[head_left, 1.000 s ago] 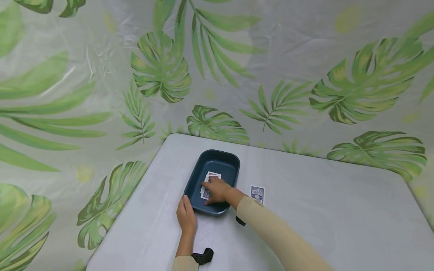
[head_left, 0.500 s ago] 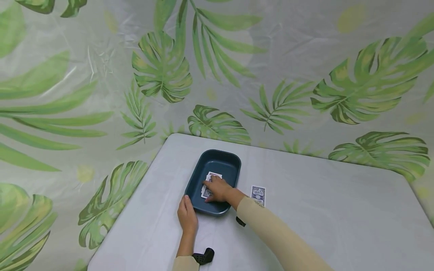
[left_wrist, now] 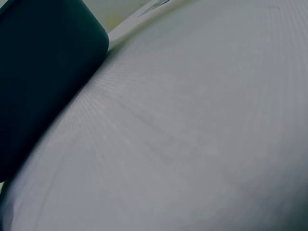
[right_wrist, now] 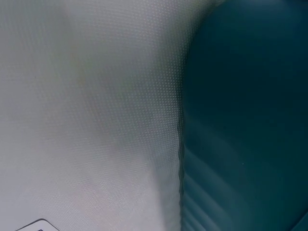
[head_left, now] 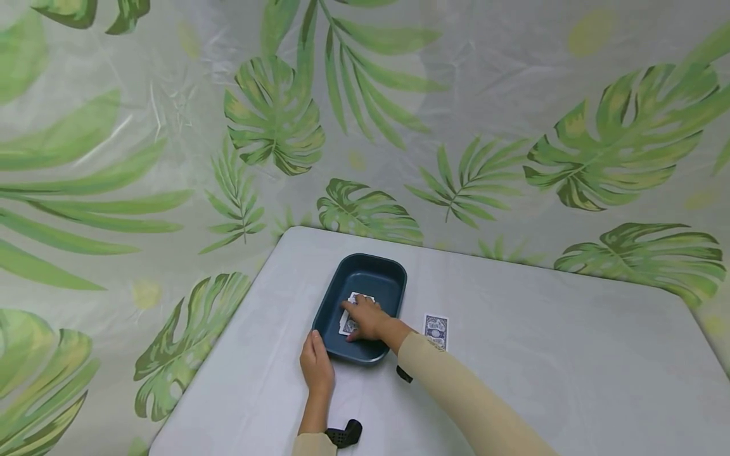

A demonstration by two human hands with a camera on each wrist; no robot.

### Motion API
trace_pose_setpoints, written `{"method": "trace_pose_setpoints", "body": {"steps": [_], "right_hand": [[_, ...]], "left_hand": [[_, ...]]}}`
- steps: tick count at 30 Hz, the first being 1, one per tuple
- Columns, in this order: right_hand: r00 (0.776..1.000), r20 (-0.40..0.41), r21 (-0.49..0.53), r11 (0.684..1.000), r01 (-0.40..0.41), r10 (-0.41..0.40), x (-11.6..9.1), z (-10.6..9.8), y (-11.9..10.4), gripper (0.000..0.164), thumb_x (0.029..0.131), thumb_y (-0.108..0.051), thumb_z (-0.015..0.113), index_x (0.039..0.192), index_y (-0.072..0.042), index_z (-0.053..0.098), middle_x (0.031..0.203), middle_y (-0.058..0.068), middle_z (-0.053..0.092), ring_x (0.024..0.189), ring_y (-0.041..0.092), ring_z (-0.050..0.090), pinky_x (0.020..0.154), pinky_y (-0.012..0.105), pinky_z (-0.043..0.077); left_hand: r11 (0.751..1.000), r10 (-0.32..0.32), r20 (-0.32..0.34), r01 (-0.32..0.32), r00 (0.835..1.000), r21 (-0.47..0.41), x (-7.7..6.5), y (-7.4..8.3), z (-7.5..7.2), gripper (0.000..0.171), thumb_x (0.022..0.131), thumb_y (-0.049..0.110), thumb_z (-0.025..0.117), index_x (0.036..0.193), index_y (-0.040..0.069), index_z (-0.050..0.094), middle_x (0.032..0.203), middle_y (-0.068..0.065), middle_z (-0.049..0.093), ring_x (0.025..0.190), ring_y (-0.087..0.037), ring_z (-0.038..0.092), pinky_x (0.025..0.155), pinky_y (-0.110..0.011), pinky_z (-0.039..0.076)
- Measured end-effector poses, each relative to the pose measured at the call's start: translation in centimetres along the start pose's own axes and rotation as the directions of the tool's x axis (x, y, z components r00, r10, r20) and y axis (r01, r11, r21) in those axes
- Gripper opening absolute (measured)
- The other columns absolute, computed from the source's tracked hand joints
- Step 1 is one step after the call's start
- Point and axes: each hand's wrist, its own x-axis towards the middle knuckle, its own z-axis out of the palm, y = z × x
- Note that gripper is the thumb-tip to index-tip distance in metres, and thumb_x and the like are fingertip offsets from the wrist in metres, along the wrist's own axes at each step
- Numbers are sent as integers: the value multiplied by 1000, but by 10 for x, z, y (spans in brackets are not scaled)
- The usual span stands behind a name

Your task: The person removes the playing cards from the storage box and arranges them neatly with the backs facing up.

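Observation:
A dark teal rectangular tray (head_left: pixel 393 269) with rounded corners stands on the white-covered table. Inside it lies a loose pile of playing cards (head_left: pixel 350 327), patterned backs up. My right hand (head_left: pixel 367 318) reaches over the tray's right side, its spread fingers touching the pile and covering much of it. At the near left corner my left hand (head_left: pixel 317 365) holds the tray, with one digit at the rim and the other fingers mostly hidden. The wrist views show the tray's outer wall (left_wrist: pixel 43 67) and side (right_wrist: pixel 240 120), but neither hand.
One playing card (head_left: pixel 436 329) lies on the table to the right of the tray, partly behind the right sleeve (head_left: pixel 456 386). The table (head_left: pixel 559 354) stretches away to the right. A leaf-patterned sheet (head_left: pixel 473 95) hangs behind its far edge.
Both hands keep their places, with only slight movement of the right fingers on the cards. The whole head view has shifted a little.

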Motion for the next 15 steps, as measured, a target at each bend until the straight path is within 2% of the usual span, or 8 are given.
{"method": "trace_pose_setpoints", "body": {"steps": [9, 15], "right_hand": [[1000, -1, -4, 1000, -29, 29, -1, 0, 0, 78, 73, -39, 76, 136, -12, 41, 133, 21, 40, 123, 34, 36, 99, 52, 28], [1000, -21, 28, 999, -21, 22, -1, 0, 0, 81, 71, -36, 78, 137, -12, 39, 131, 21, 41, 120, 34, 38, 97, 53, 30]], "left_hand": [[1000, 18, -11, -18, 1000, -3, 0, 0, 0, 33, 99, 18, 39, 102, -7, 61, 100, -21, 63, 92, -34, 58, 82, -49, 42], [1000, 3, -7, -3, 1000, -15, -1, 0, 1, 34, 99, 19, 39, 102, -7, 61, 100, -20, 63, 92, -34, 58, 82, -49, 42]]}}
